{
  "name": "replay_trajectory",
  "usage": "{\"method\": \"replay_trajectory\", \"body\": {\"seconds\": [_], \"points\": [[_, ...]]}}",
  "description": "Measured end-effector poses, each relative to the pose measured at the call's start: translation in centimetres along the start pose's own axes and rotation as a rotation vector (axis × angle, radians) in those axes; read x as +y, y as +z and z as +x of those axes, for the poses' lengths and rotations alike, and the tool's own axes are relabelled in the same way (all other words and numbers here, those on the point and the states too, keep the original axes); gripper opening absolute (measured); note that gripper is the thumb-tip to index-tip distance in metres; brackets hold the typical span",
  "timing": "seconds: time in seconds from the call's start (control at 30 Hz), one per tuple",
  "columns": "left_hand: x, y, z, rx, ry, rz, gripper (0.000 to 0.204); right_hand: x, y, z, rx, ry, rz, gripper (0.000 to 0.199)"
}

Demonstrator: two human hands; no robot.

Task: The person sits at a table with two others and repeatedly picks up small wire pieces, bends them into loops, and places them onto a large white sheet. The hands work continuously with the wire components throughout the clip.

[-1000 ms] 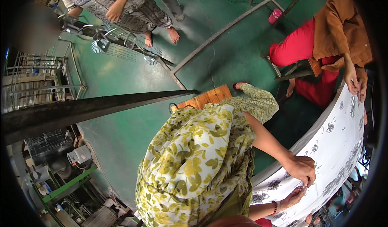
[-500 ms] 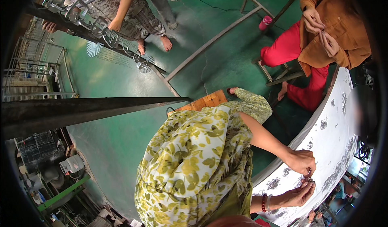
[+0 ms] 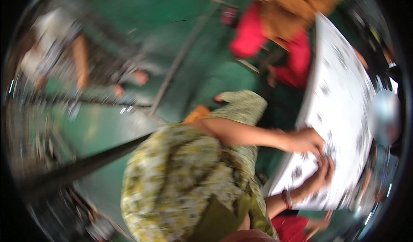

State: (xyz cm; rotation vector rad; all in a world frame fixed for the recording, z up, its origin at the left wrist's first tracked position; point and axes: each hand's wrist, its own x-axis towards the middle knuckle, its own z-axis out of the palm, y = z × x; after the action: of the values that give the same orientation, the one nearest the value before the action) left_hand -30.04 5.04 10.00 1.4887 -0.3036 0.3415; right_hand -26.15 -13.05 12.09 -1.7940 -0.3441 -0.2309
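Note:
My left hand point(image 3: 306, 140) reaches in from above, its fingers closed in a pinch over the white tabletop. Just below it, my right hand point(image 3: 322, 173) is closed too, fingertips meeting those of the left. Whatever lies between them is too small and blurred to name. A dark red beaded bracelet point(image 3: 285, 199) circles my right wrist. Beneath the hands, the white-covered table point(image 3: 344, 117) carries scattered clusters of small, dark, thin curved pieces point(image 3: 297, 171).
Across the table corner sits a person in an orange-brown top and red trousers point(image 3: 297, 61). Another person stands at the upper left point(image 3: 60, 48). A dark bar point(image 3: 86, 166) crosses the left side. A pink container point(image 3: 228, 15) stands on the green floor point(image 3: 202, 65). More people appear beyond the table.
The whole view has swung and is blurred by motion. My hands sit higher in the picture, still together at the fingertips. A red-clothed person now shows at the lower edge.

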Motion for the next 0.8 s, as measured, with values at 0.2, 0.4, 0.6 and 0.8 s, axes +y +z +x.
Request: {"method": "replay_trajectory", "body": {"seconds": [0.2, 0.4, 0.6, 0.8], "points": [[-1.8, -3.0, -0.6, -0.163, -0.108, 0.197, 0.012, -0.9, 2.9, -2.0, -0.182, 0.217, 0.458, 0.01], [-6.6, -3.7, -0.2, -0.167, -0.41, -0.38, 0.032, 0.3, 3.1, -3.7, -0.125, 0.309, 0.387, 0.008], [-14.4, -0.7, 12.1, -0.276, -0.318, 0.268, 0.021, 1.4, 2.0, -4.3, -0.144, 0.315, 0.269, 0.006], [-22.9, 6.4, 22.7, -0.294, -0.036, 0.647, 0.017, 2.8, 1.8, -4.0, -0.162, 0.304, 0.297, 0.01]]}}
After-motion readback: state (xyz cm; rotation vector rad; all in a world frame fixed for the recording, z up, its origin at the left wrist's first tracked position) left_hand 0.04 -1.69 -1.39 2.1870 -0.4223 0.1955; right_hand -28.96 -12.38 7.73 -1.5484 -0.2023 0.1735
